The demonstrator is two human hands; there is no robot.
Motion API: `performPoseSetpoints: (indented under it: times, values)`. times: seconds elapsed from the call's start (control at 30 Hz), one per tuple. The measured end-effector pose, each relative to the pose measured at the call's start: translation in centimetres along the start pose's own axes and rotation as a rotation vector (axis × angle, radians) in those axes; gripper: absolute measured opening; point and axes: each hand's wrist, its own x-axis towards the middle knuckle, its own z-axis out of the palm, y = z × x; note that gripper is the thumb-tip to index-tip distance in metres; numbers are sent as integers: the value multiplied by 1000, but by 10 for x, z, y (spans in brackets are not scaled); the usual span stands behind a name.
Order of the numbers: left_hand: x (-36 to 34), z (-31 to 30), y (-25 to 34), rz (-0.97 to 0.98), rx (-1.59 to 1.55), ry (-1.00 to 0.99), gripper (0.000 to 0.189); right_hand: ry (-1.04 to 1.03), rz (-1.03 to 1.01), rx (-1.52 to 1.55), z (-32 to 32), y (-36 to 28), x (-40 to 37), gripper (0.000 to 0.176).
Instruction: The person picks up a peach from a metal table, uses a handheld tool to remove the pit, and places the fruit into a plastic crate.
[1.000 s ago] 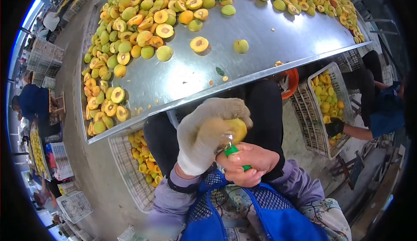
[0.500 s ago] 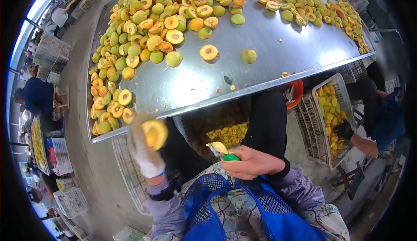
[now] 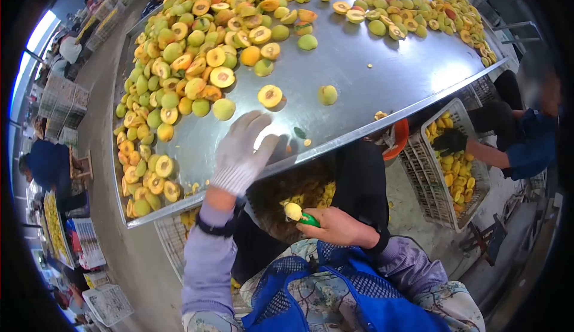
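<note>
My left hand [image 3: 244, 152], in a white knit glove, reaches over the near edge of the metal table [image 3: 335, 116]. Its fingers are stretched out, the thumb apart, and nothing shows in it. Just beyond the fingertips lie a whole-looking peach [image 3: 224, 109] and a cut peach half [image 3: 269, 96] with its cut face up. My bare right hand [image 3: 342, 227] is closed around a green-handled pitting knife [image 3: 310, 219] in front of my lap. A pale yellow piece of peach [image 3: 293, 211] covers the tip of the knife.
A large heap of peach halves [image 3: 197, 51] covers the table's left side; another pile [image 3: 406, 15] lies at the back right. Below the table is a container holding yellow pieces. At right, a person's dark-gloved hand [image 3: 449, 142] reaches into a crate [image 3: 418, 170] of peaches, near a red bucket [image 3: 399, 140].
My left hand has moved up and forward over the table, and the peach half it held is gone from it. A pale piece now sits on the knife tip.
</note>
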Motion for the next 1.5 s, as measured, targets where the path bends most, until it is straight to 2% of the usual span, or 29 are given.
performPoseSetpoints:
  times: [0.07,0.13,0.33,0.4,0.47,0.53,0.6,0.63,0.67,0.73,0.8,0.83,0.87,0.93,0.97,1.07,1.13,1.2,1.23,1.27,1.33,1.37,1.4,1.47,1.5]
  values:
    - [41,32,3,-1,9,-63,31,22,17,17,-2,3,-1,32]
    - [82,60,13,-13,70,-283,35,-12,85,15,-2,6,0,32]
    - [108,163,1,192,229,-351,47,-21,80,20,-6,23,6,33]
    - [111,167,-2,173,277,-356,46,-29,102,28,-10,24,8,33]
    - [116,149,1,-5,185,-597,48,-8,102,54,-12,23,7,33]
    - [104,134,-5,45,175,-534,44,-20,90,49,-13,22,8,34]
    - [92,113,-5,-421,-352,-509,43,-40,84,47,-14,23,7,34]
    - [83,99,-6,-687,-843,-515,47,-9,87,71,-12,24,6,33]
    - [71,85,-6,-651,-1095,-437,50,22,86,89,-12,24,5,33]
    - [49,50,20,-646,-1154,-401,50,82,105,111,-14,22,4,30]
    - [24,27,46,-513,-996,-447,45,139,51,50,-16,21,3,30]
    - [12,25,50,-332,-837,-467,45,132,53,53,-18,19,1,30]
    - [3,26,56,-322,-663,-378,38,196,15,26,-19,16,-1,29]
    - [-3,21,53,-639,-815,-268,32,281,-33,31,-20,5,-9,26]
    - [-7,18,54,-647,-811,-256,32,275,-34,44,-24,-4,-13,26]
    - [-18,5,65,-734,-1365,-57,28,264,-62,28,-20,-9,-19,26]
    - [-22,-3,81,-742,-1379,1,28,267,-89,-12,-19,-10,-20,26]
    - [-31,-3,86,-316,-698,-96,31,266,-96,-167,-16,-11,-20,26]
    - [-28,-6,89,-201,-323,-148,34,263,-93,-167,-14,-11,-21,26]
    - [-30,-4,87,-208,-325,-147,34,267,-94,-204,-11,-10,-21,26]
    - [-34,2,76,-561,-593,-63,35,267,-107,-248,-11,-12,-22,27]
    - [-36,1,69,-712,-846,-103,39,279,-115,-193,-11,-14,-24,27]
    - [-40,1,66,-715,-843,-100,39,292,-121,-136,-10,-16,-27,27]
    - [-50,2,63,-659,-1327,-57,51,263,-106,-79,-13,-24,-30,28]
    - [-53,3,66,-679,-1453,-65,62,235,-87,-24,-14,-27,-31,28]
